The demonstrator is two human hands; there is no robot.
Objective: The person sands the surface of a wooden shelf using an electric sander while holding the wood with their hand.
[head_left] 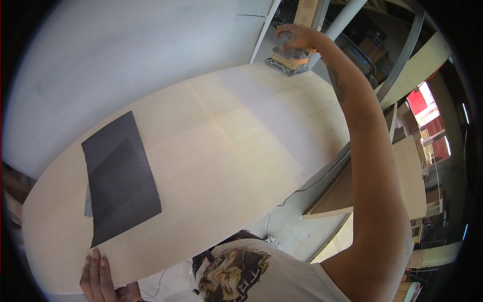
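A large pale wooden panel [181, 166] with a rounded outline spreads out in front of me. At its far right end my right hand [298, 36] is closed over the top of an orange and grey electric sander [288, 61], whose flat base sits on the panel. My left hand [98, 277] rests at the near left edge, fingers stretched out on the surface. Just beyond those fingertips lies a dark grey sheet [123, 181], which looks like sandpaper. A lighter grey scrap [88, 204] peeks out from under its left side.
A white wall [136, 45] runs along the far side of the panel. Behind the sander stand a wooden post [306, 12] and pipes. A cord [314, 182] hangs at the panel's near right edge, by a wooden board [329, 199]. Shelving and wood pieces fill the right.
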